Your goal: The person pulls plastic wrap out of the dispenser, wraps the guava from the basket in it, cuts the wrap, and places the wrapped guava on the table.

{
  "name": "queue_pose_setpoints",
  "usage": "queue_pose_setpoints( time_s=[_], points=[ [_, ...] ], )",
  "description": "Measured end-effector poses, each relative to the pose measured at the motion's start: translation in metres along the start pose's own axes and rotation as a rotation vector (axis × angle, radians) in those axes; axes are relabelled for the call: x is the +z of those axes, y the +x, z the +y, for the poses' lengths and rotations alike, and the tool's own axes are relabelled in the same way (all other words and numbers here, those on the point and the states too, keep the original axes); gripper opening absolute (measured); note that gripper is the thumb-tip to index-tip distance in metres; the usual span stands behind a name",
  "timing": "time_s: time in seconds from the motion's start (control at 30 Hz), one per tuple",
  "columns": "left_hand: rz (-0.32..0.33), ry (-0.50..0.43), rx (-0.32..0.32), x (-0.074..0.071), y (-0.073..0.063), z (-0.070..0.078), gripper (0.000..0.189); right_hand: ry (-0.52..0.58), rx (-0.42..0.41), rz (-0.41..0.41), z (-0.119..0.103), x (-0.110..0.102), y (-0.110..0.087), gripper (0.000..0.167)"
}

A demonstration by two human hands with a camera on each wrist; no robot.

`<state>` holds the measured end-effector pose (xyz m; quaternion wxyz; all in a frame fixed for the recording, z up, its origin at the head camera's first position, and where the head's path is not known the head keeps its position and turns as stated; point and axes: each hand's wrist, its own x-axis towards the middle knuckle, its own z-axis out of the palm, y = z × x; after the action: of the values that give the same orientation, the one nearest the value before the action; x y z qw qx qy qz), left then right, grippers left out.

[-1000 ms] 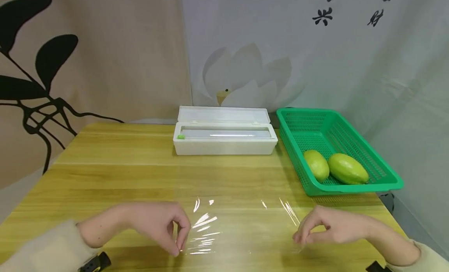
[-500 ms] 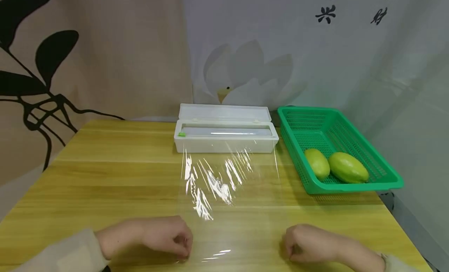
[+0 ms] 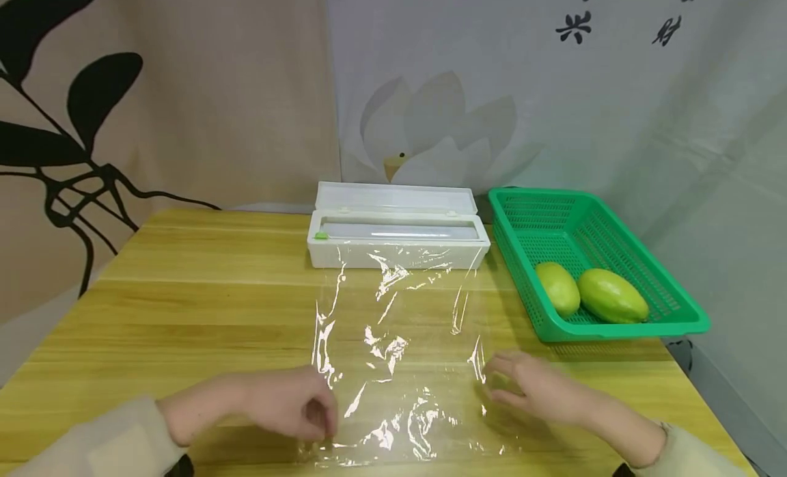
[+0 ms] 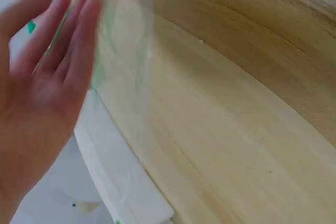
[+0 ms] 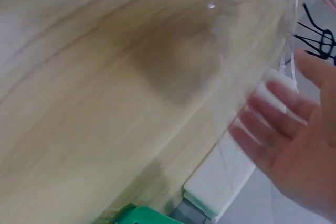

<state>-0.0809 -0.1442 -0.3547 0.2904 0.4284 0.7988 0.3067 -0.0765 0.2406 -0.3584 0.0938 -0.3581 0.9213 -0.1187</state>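
Observation:
A clear sheet of cling film (image 3: 393, 354) runs from the front of the white dispenser box (image 3: 399, 255) over the table, full of bright creases. My left hand (image 3: 289, 402) is at the film's near left edge in the head view. In the left wrist view its fingers (image 4: 73, 40) are long and blurred, with the thumb close to their tips and film alongside; any contact is unclear. At the right edge is my right hand (image 3: 541, 388), fingers spread and loosely bent, holding nothing. Its spread fingers (image 5: 273, 119) also show in the right wrist view, near the film.
The box's lid (image 3: 396, 198) stands raised, and a green slider (image 3: 321, 236) sits at its left end. Two green fruits (image 3: 611, 296) lie in a green basket (image 3: 676, 320) at the back right. A printed curtain (image 3: 246, 87) hangs behind the wooden table (image 3: 197, 313).
Both hands came down and nearer the table with the film, which now lies creased in front of the box. My right hand has let go and spread its fingers, moving slightly away.

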Motion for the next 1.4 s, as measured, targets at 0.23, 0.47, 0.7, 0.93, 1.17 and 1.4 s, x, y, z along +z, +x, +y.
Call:
queue_pose_setpoints(
  time_s=[0.23, 0.47, 0.7, 0.93, 1.17, 1.4],
  points=[
    [0.301, 0.503, -0.112, -0.004, 0.016, -0.021, 0.082, -0.123, 0.102, -0.013, 0.011, 0.022, 0.006, 0.105],
    [0.139, 0.537, -0.214, 0.012, 0.004, -0.052, 0.115, -0.151, 0.069, -0.052, 0.020, 0.036, -0.006, 0.119],
    [0.115, 0.469, -0.229, 0.012, 0.001, -0.055, 0.114, -0.185, 0.000, 0.005, 0.032, 0.043, -0.023, 0.114],
    [0.130, 0.480, -0.230, 0.015, -0.002, -0.056, 0.114, -0.220, 0.006, 0.039, 0.029, 0.026, -0.040, 0.106],
    [0.139, 0.467, -0.244, 0.016, 0.000, -0.059, 0.117, -0.029, 0.208, 0.287, 0.017, -0.049, -0.031, 0.062],
    [0.151, 0.446, -0.215, 0.016, -0.002, -0.059, 0.116, 0.100, 0.622, 0.288, 0.068, -0.092, -0.005, 0.071]
  ],
)
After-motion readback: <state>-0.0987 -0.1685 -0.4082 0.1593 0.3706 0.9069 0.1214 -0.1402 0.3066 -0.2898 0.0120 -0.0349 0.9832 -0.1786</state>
